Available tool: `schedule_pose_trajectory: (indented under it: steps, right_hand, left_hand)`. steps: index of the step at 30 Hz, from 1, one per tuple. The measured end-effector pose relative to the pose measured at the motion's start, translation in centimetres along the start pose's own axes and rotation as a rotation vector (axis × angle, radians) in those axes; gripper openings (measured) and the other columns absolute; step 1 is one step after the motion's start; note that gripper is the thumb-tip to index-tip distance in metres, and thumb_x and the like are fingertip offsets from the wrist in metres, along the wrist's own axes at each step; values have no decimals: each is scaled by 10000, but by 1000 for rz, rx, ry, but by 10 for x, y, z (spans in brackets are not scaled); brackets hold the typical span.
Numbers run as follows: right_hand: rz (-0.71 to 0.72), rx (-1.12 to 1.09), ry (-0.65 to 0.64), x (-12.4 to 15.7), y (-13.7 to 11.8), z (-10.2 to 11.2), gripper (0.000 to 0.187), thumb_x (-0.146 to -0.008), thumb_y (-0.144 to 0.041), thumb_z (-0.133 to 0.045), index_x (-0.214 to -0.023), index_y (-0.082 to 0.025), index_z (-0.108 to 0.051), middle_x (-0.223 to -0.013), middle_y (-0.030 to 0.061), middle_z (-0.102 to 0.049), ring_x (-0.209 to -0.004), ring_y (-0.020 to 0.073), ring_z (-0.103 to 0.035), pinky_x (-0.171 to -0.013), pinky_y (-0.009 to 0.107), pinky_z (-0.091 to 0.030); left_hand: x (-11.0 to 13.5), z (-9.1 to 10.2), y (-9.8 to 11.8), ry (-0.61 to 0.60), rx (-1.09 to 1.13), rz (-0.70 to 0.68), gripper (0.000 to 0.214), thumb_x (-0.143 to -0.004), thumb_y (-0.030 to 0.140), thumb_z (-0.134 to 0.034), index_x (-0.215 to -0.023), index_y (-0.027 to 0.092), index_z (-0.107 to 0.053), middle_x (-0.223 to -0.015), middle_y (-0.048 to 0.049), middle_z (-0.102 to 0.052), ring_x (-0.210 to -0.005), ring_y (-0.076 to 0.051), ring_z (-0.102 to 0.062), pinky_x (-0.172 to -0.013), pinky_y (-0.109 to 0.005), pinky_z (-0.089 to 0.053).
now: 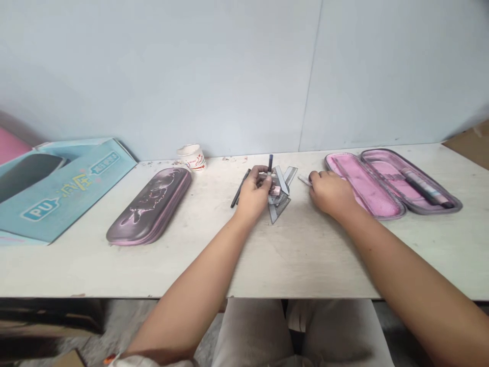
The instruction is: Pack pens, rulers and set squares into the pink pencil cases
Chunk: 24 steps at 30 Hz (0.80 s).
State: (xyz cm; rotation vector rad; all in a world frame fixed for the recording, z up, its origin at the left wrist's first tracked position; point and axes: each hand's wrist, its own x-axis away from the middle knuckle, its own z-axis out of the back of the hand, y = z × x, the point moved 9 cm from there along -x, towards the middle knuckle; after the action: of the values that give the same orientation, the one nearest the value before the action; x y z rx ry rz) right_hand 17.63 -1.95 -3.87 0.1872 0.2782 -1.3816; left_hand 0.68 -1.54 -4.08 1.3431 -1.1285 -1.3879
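Observation:
My left hand (pixel 255 192) is closed on a dark pen (pixel 270 164) over a small pile of stationery: clear set squares (pixel 281 196) and a small pink eraser-like piece (pixel 275 190). A black pen (pixel 240 188) lies just left of that hand. My right hand (pixel 329 192) rests on the table with curled fingers pinching a white pen (pixel 304 179) at its tip. Right of it lies an open pink pencil case (pixel 367 191) with a grey marker (pixel 422 187) in its far half.
A closed purple-pink pencil case (pixel 151 206) lies at the left. A light blue cardboard box (pixel 57 188) sits at the far left. A small white cup (pixel 192 156) stands against the pale wall. The table's front edge runs across the bottom, my knees below it.

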Motion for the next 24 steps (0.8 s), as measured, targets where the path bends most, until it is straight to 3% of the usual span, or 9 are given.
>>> schedule_pose_trajectory:
  steps: [3,7,13,16,20,24]
  right_hand:
    - [-48,-325,170,-3,7,21,227,-830,-246,-403,-972,-143,-548,-918,124,-620,-853,236,-551,-691,333,-404]
    - [-56,-764,398,1,17,48,244,-872,-362,-378,-909,-184,-540,-798,39,-604,-683,149,-525,-615,269,-390]
    - [-52,-858,526,7,24,56,219,-868,-355,-400,-874,-200,-554,-795,28,-602,-719,150,-529,-661,284,-393]
    - [-6,-861,491,4,18,51,190,-858,-310,-409,-886,-201,-562,-816,35,-610,-764,164,-546,-693,299,-405]
    - [181,-872,339,1,-10,44,159,-836,-259,-429,-874,-205,-573,-881,44,-618,-842,173,-556,-737,299,-411]
    - [-11,-854,193,-1,-4,27,233,-840,-412,-450,-821,-208,-560,-601,-10,-550,-569,138,-503,-553,257,-361]
  left_hand:
    - [0,1,2,-5,-204,-64,179,-825,196,-460,-993,223,-517,-721,17,-580,-663,-100,-590,-703,-257,-481]
    - [1,4,6,7,-439,-127,221,-828,219,-454,-1029,230,-546,-763,2,-611,-743,-127,-581,-744,-271,-448]
    - [2,5,16,20,-592,-161,230,-826,207,-438,-1019,218,-564,-835,-16,-623,-795,-146,-566,-773,-288,-429]
    - [4,0,17,-17,-639,-176,226,-829,207,-432,-1010,216,-568,-866,-21,-632,-820,-152,-574,-790,-294,-430]
    - [8,-11,11,-113,-667,-176,225,-829,198,-437,-1026,208,-547,-851,-29,-649,-780,-153,-593,-750,-290,-444]
    - [11,-15,10,-141,-687,-185,224,-828,187,-439,-1039,215,-509,-841,-21,-654,-749,-144,-599,-721,-279,-442]
